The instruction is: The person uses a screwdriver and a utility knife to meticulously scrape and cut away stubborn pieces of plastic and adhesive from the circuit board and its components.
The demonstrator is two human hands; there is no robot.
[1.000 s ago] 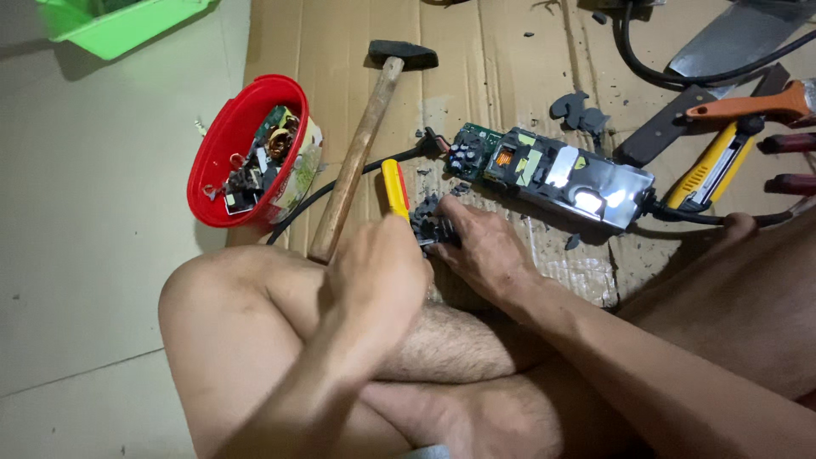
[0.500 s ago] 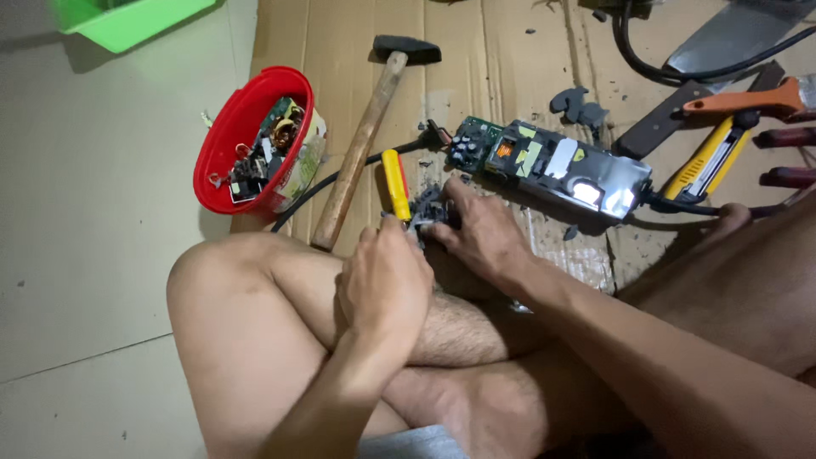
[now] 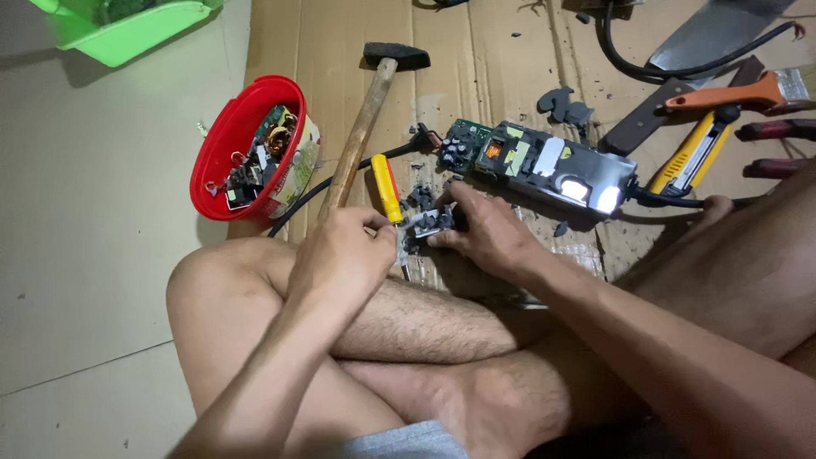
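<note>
1. Cardboard sheet (image 3: 510, 51) covers the floor, carrying a hammer (image 3: 365, 127) and an open circuit board (image 3: 535, 161).
2. Red bowl (image 3: 234, 140) of parts sits left.
3. Left hand (image 3: 344, 255) and right hand (image 3: 489, 234) both pinch a small grey component (image 3: 429, 223) above the knees, beside a yellow-handled screwdriver (image 3: 387, 187).

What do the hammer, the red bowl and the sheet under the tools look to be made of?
Hammer: pale grained handle, likely wood; dull black head, probably steel. Red bowl: glossy, uniform red, apparently moulded plastic. Sheet: matte brown with fold creases, looks like cardboard.
</note>
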